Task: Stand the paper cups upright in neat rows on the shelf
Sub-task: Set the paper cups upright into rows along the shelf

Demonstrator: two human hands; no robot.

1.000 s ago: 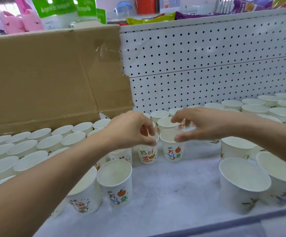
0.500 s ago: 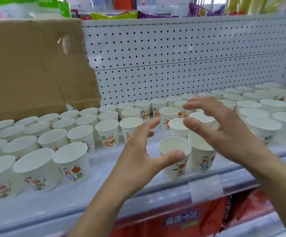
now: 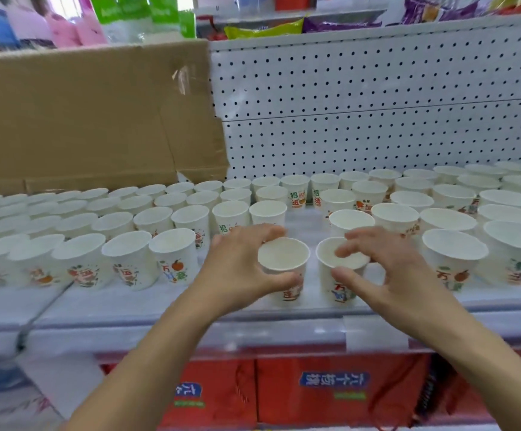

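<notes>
Shelf [image 3: 159, 306] front edge, mid gap: two cups upright, side by side. Left grip [image 3: 234, 269] wraps left cup [image 3: 284, 256], thumb in front, fingers behind. Right grip [image 3: 393, 275] pinches right cup [image 3: 340, 295], fingers over rim, thumb on wall. Cup rows [image 3: 130, 259] either side; cardboard [image 3: 82, 119] and pegboard [image 3: 377, 104] behind.

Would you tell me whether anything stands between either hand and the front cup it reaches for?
Nothing visible does. The left hand grips the left front cup; the right hand has fingers over the right front cup, thumb against its wall.
</notes>
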